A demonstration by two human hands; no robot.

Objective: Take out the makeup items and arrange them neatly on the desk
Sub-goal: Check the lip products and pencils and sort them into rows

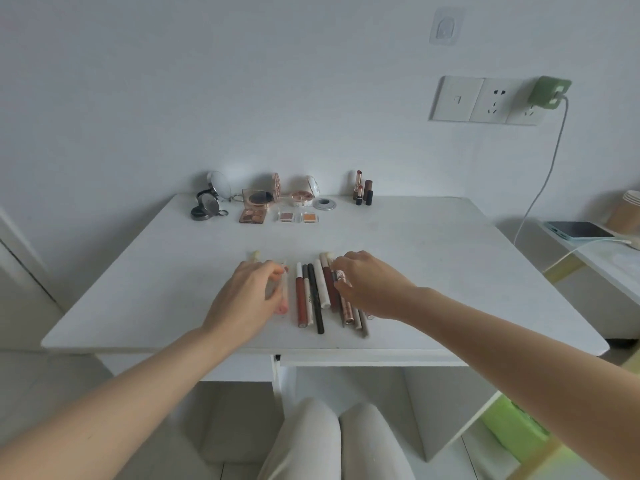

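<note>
A row of slim makeup pens and lip glosses [313,297] lies side by side near the front of the white desk [433,258]. My left hand [247,299] rests over the row's left end, its fingers curled round a pale, translucent tube [284,289]. My right hand [370,285] covers the right end, fingertips pinching a small patterned pen [341,276]. Along the back edge stand open compacts [207,202], eyeshadow palettes [254,211], two small eyeshadow pans [298,217] and upright lipsticks [363,190].
A side shelf at the right holds a phone [581,230] on a charging cable [547,174] that runs up to a wall socket [491,100]. Paper cups [628,209] stand beside it. My knees [332,441] sit under the desk's front edge.
</note>
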